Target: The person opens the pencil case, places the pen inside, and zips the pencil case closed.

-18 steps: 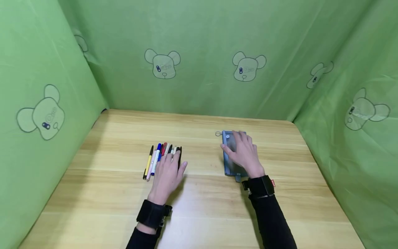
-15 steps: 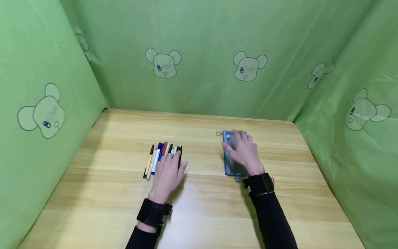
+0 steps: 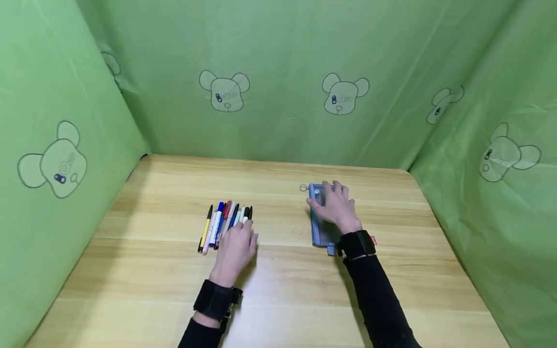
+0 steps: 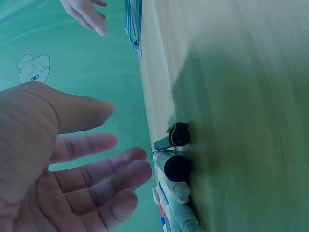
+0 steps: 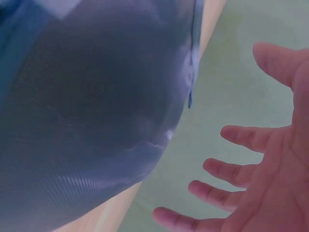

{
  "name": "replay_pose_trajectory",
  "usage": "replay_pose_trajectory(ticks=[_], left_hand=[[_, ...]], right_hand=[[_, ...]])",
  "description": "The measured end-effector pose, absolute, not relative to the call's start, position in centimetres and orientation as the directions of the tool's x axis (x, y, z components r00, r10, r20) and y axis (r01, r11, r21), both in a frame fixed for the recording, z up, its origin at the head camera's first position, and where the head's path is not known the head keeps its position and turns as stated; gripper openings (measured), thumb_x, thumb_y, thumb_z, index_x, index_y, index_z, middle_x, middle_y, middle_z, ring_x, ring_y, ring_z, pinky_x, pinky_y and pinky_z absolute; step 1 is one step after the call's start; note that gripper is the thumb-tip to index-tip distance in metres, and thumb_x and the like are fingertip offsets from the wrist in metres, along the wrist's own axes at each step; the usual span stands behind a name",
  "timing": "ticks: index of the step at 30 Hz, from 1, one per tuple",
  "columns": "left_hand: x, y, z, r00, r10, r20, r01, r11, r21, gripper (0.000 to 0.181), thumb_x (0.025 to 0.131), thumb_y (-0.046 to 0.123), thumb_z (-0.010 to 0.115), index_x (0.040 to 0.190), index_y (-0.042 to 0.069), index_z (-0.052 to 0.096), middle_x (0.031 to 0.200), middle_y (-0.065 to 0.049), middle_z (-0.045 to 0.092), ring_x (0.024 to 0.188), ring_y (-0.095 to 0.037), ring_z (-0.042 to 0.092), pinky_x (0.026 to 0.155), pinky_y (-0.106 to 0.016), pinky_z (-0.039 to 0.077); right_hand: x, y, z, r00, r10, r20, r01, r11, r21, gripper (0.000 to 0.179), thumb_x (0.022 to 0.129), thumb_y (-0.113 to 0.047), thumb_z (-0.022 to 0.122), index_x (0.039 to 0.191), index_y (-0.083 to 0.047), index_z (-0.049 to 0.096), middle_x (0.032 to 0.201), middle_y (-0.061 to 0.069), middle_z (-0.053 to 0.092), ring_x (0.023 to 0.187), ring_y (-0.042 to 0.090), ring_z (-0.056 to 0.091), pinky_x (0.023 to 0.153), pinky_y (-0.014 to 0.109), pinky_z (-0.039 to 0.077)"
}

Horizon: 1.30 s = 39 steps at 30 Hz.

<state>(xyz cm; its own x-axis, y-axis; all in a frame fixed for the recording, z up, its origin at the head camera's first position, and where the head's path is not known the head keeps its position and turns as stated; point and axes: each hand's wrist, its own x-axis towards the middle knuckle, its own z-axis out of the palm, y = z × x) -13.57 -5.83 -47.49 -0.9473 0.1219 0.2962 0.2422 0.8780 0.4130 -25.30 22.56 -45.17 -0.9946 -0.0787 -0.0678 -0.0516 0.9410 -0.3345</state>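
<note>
Fingers (image 4: 124, 207) of the left hand (image 3: 233, 249) curve loosely apart, holding nothing — on my feed they're just above the near ends of the pens (image 3: 221, 224), which lie side by side on the wooden table (image 3: 278, 285). The right hand (image 3: 336, 209) sits a little farther out, its fingers (image 5: 181, 221) spread wide, above the blue-grey pouch (image 3: 322, 229). Beyond the table's far edge I've got green cloth (image 3: 283, 133) printed with bear heads (image 3: 227, 99).
</note>
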Motion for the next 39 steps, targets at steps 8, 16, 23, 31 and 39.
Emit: replay_pose_trajectory(ticks=[8, 16, 23, 31, 39], left_hand=[[-13.6, -5.5, -47.8, -0.952, 0.119, 0.281, 0.227, 0.892, 0.392, 0.022, 0.088, 0.011, 0.076, 0.102, -0.002, 0.066, 0.079, -0.014, 0.067, 0.065, -0.025, 0.064, 0.055, -0.033, 0.055], [-14.1, -5.2, -47.8, -0.949, 0.135, 0.286, 0.236, 0.904, 0.356, 0.026, 0.086, 0.004, 0.075, 0.109, -0.005, 0.066, 0.084, -0.02, 0.069, 0.07, -0.03, 0.068, 0.06, -0.036, 0.058], [-14.0, -5.0, -48.0, -0.92, 0.159, 0.357, 0.284, 0.9, 0.332, 0.013, 0.083, -0.009, 0.067, 0.096, -0.006, 0.067, 0.069, -0.014, 0.066, 0.058, -0.024, 0.062, 0.051, -0.028, 0.053], [-14.1, -4.8, -48.0, -0.931, 0.154, 0.331, 0.268, 0.904, 0.332, 0.019, 0.08, -0.016, 0.063, 0.095, -0.006, 0.067, 0.071, -0.016, 0.066, 0.06, -0.026, 0.064, 0.052, -0.028, 0.054], [-14.1, -4.4, -48.0, -0.955, 0.147, 0.258, 0.235, 0.906, 0.351, 0.023, 0.08, -0.015, 0.065, 0.101, -0.006, 0.068, 0.082, -0.019, 0.068, 0.06, -0.026, 0.065, 0.049, -0.025, 0.054]], right_hand=[[-26.2, 22.7, -45.7, -0.989, -0.02, -0.145, 0.025, 0.954, -0.298, 0.095, 0.092, -0.066, 0.056, 0.16, -0.009, 0.024, 0.165, 0.03, 0.012, 0.15, 0.052, 0.016, 0.101, 0.079, 0.038], [-26.6, 22.7, -45.9, -0.977, 0.032, -0.209, 0.093, 0.953, -0.29, 0.099, 0.088, -0.067, 0.061, 0.161, -0.011, 0.023, 0.16, 0.032, 0.019, 0.143, 0.056, 0.027, 0.096, 0.07, 0.047], [-26.8, 22.7, -46.3, -0.971, 0.035, -0.238, 0.104, 0.953, -0.286, 0.101, 0.088, -0.066, 0.062, 0.162, -0.011, 0.021, 0.159, 0.034, 0.019, 0.14, 0.058, 0.033, 0.1, 0.067, 0.047], [-27.2, 22.9, -46.3, -0.962, 0.034, -0.272, 0.108, 0.958, -0.264, 0.101, 0.089, -0.066, 0.061, 0.162, -0.01, 0.02, 0.162, 0.036, 0.018, 0.141, 0.06, 0.033, 0.109, 0.068, 0.039], [-27.2, 22.5, -46.1, -0.959, 0.013, -0.283, 0.077, 0.973, -0.219, 0.108, 0.085, -0.07, 0.064, 0.16, -0.005, 0.022, 0.154, 0.039, 0.031, 0.136, 0.059, 0.041, 0.108, 0.064, 0.042]])
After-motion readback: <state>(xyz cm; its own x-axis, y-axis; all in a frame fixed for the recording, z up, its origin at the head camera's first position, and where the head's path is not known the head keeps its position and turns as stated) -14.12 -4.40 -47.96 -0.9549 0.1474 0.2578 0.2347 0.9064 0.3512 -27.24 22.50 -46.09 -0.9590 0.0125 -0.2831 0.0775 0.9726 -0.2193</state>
